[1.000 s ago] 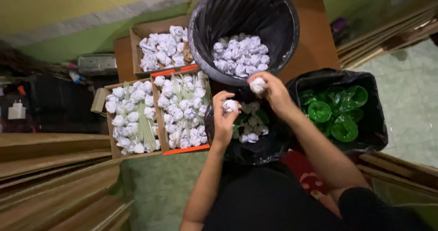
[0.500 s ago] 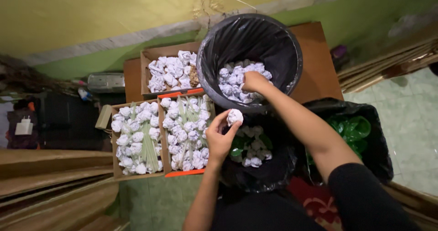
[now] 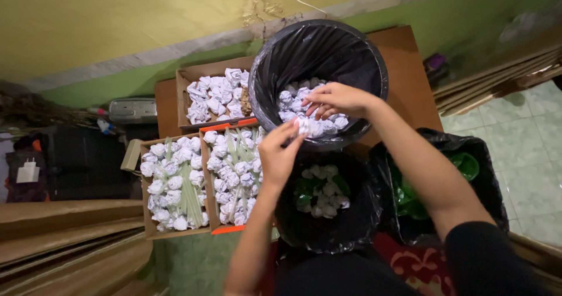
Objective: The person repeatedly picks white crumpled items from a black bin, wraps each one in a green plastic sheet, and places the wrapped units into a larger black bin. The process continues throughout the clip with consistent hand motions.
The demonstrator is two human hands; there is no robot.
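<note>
Cardboard boxes (image 3: 175,196) of white paper balls, far left. My left hand (image 3: 280,155) pinched on one paper ball (image 3: 302,126) at the round black bin's (image 3: 319,50) rim. My right hand (image 3: 336,99), fingers loosely spread, over the bin's pile.

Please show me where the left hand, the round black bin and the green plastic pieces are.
left hand (image 3: 280,155), head view, on the back of the hand.
round black bin (image 3: 275,62), head view, on the liner's inner wall.
green plastic pieces (image 3: 465,164), head view, on the upper right piece.

black bin liner (image 3: 328,50), white paper balls (image 3: 219,100), green cups (image 3: 465,164)
</note>
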